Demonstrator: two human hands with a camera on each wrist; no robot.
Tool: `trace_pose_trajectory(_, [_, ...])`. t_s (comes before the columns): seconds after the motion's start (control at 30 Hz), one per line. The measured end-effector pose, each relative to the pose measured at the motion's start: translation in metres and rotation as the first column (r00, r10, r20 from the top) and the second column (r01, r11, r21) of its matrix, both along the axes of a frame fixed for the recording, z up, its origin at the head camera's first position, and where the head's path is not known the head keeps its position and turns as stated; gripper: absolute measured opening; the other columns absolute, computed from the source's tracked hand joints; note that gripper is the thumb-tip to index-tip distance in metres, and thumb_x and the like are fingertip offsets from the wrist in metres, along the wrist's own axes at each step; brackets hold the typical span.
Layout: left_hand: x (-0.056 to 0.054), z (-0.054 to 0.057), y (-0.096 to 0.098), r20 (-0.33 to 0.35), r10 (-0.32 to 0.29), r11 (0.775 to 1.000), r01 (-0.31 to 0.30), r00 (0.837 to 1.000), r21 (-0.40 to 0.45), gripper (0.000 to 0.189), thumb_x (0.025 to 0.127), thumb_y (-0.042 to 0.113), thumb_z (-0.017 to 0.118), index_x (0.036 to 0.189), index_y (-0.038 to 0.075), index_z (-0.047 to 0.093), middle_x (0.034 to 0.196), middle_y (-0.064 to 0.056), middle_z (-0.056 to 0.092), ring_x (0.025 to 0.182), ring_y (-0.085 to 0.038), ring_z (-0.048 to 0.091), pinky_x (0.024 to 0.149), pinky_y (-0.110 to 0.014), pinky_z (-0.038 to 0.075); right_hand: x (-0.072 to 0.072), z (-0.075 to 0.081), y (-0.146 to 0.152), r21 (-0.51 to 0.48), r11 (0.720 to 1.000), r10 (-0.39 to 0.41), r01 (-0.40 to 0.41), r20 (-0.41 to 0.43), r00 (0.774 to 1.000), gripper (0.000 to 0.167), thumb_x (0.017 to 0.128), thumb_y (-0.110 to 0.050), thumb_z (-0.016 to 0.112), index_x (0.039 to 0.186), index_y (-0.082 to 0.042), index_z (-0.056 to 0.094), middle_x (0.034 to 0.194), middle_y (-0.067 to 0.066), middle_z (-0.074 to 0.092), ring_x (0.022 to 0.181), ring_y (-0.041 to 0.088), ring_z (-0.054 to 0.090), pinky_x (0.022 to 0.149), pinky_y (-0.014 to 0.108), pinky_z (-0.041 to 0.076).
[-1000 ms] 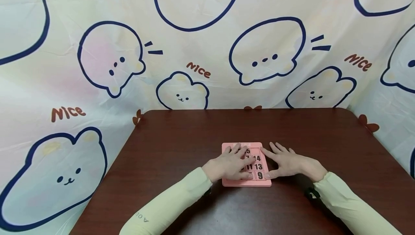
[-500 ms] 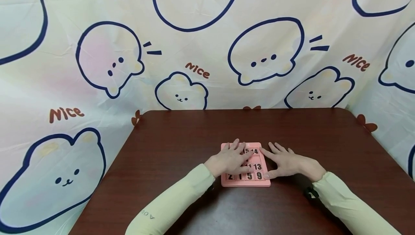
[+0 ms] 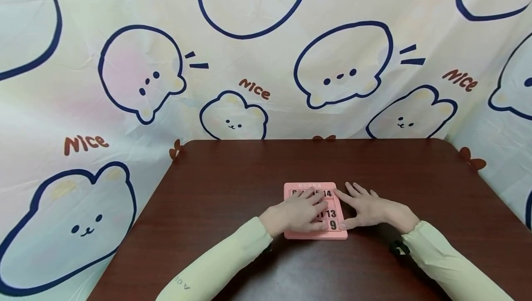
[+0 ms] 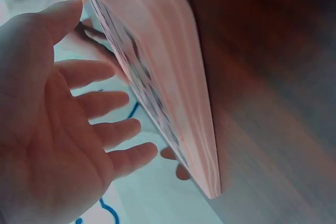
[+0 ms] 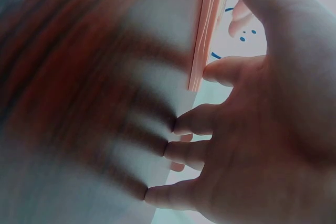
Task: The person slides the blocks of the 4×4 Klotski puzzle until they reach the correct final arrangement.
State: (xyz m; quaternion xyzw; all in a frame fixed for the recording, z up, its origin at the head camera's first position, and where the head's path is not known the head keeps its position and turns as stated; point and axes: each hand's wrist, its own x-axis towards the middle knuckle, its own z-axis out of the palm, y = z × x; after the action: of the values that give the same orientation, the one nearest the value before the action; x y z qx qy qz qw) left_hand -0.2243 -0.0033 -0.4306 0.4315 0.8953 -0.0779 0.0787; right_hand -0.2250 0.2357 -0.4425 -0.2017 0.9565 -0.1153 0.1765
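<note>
A pink sliding number puzzle (image 3: pixel 309 235) lies flat on the table, its tiles bearing black numbers. Over its left and middle part spreads my left hand (image 3: pixel 293 213), fingers extended and hiding many tiles. In the left wrist view its fingers (image 4: pixel 123 132) look nearly straight beside the number face; whether a fingertip presses a tile is unclear. The 14 tile (image 3: pixel 327 194) sits in the top right corner, above a gap. My right hand (image 3: pixel 367 208) is spread at the right edge, with thumb and index finger at the frame and the other fingertips (image 5: pixel 157 195) on the table.
The dark brown table (image 3: pixel 232 167) extends around the puzzle on all sides. A cloth with cartoon bears (image 3: pixel 232 116) hangs behind it and along both sides. A dark band (image 3: pixel 400 247) is on the right wrist.
The 14 tile has gone up from the second row into the top right corner. My left hand shifted up, then back down over the lower rows. The right hand stays put.
</note>
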Motion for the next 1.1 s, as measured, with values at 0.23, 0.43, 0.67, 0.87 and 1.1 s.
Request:
trace_pose_trajectory(0.23, [0.023, -0.001, -0.006, -0.141, -0.132, 0.99, 0.137, 0.981, 0.024, 0.061, 0.1, 0.055, 0.043, 0.15, 0.02, 0.042, 0.157, 0.003, 0.039, 0.143, -0.023, 0.04, 0.113, -0.041, 0.039, 0.002, 0.001, 0.0, -0.016, 1.0, 0.0, 0.0, -0.005, 1.0, 0.106, 0.076, -0.074, 0.064, 0.157, -0.018, 0.025, 0.16, 0.03, 0.016, 0.147, 0.052, 0.012, 0.105, 0.078, 0.015])
trace_pose_trajectory(0.43, [0.036, -0.005, -0.004, -0.217, -0.172, 0.985, 0.172, 0.961, -0.017, 0.064, 0.098, 0.061, 0.041, 0.149, 0.021, 0.044, 0.156, 0.004, 0.04, 0.139, -0.023, 0.043, 0.111, -0.042, 0.041, 0.002, 0.0, 0.0, -0.017, 1.0, -0.002, 0.002, -0.014, 1.0, 0.105, 0.076, -0.074, 0.064, 0.157, -0.018, 0.026, 0.159, 0.031, 0.017, 0.146, 0.053, 0.013, 0.105, 0.078, 0.016])
trace_pose_trajectory(0.67, [0.039, -0.009, -0.005, -0.241, -0.162, 0.986, 0.164, 0.957, -0.014, 0.068, 0.096, 0.066, 0.04, 0.147, 0.022, 0.046, 0.154, 0.004, 0.044, 0.143, -0.024, 0.039, 0.113, -0.044, 0.038, 0.002, 0.0, 0.001, -0.022, 1.0, 0.0, 0.0, -0.011, 1.0, 0.105, 0.077, -0.073, 0.063, 0.157, -0.018, 0.025, 0.159, 0.031, 0.018, 0.146, 0.053, 0.013, 0.105, 0.078, 0.016])
trace_pose_trajectory(0.87, [0.037, -0.009, -0.004, -0.203, -0.125, 0.992, 0.126, 0.971, -0.012, 0.07, 0.096, 0.068, 0.036, 0.149, 0.024, 0.044, 0.155, 0.006, 0.042, 0.147, -0.026, 0.032, 0.116, -0.047, 0.034, 0.003, 0.0, 0.002, -0.024, 1.0, 0.01, -0.01, -0.014, 1.0, 0.105, 0.077, -0.074, 0.063, 0.157, -0.017, 0.026, 0.159, 0.032, 0.018, 0.146, 0.053, 0.014, 0.104, 0.079, 0.017])
trace_pose_trajectory(1.1, [0.033, -0.009, -0.002, -0.14, -0.069, 0.998, 0.07, 0.988, 0.0, 0.074, 0.095, 0.07, 0.035, 0.153, 0.023, 0.037, 0.159, 0.005, 0.035, 0.15, -0.027, 0.027, 0.117, -0.049, 0.031, 0.001, 0.0, 0.002, -0.032, 0.999, 0.008, -0.009, -0.009, 1.0, 0.106, 0.076, -0.074, 0.064, 0.157, -0.017, 0.026, 0.159, 0.032, 0.017, 0.146, 0.054, 0.012, 0.104, 0.079, 0.016])
